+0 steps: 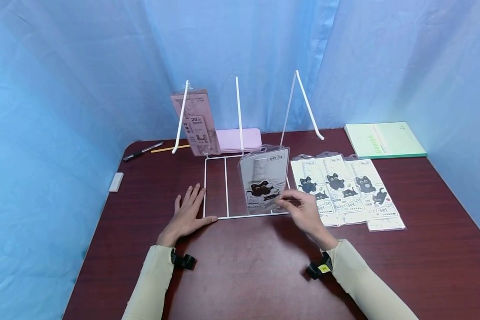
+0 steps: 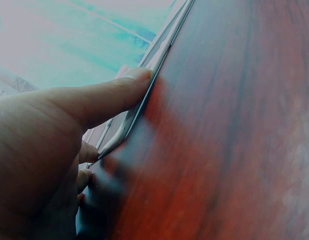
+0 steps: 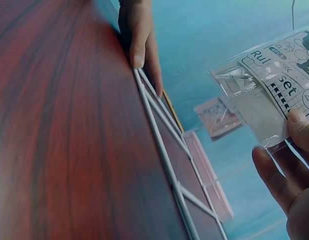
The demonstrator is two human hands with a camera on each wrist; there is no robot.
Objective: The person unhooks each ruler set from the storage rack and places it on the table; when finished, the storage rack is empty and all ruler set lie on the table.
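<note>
My right hand [image 1: 306,213] pinches the lower right corner of a clear-packed ruler set [image 1: 264,180] with black cats on its card. The pack is held up over the base of a white wire rack [image 1: 227,186], below its middle prong. In the right wrist view, thumb and fingers grip the pack's edge. My left hand [image 1: 188,213] lies at the rack's front left corner, fingers spread, its thumb touching the front wire. A pink ruler pack [image 1: 196,124] hangs at the left prong. Several more cat ruler sets [image 1: 340,191] lie overlapping to the right of the rack.
Behind the rack lies a pink case [image 1: 238,140]. A pen [image 1: 143,151], a yellow pencil [image 1: 170,148] and a white eraser [image 1: 116,182] are at the left. A green-and-white notebook [image 1: 385,140] sits at the back right. Blue curtains [image 1: 256,40] hang behind the table.
</note>
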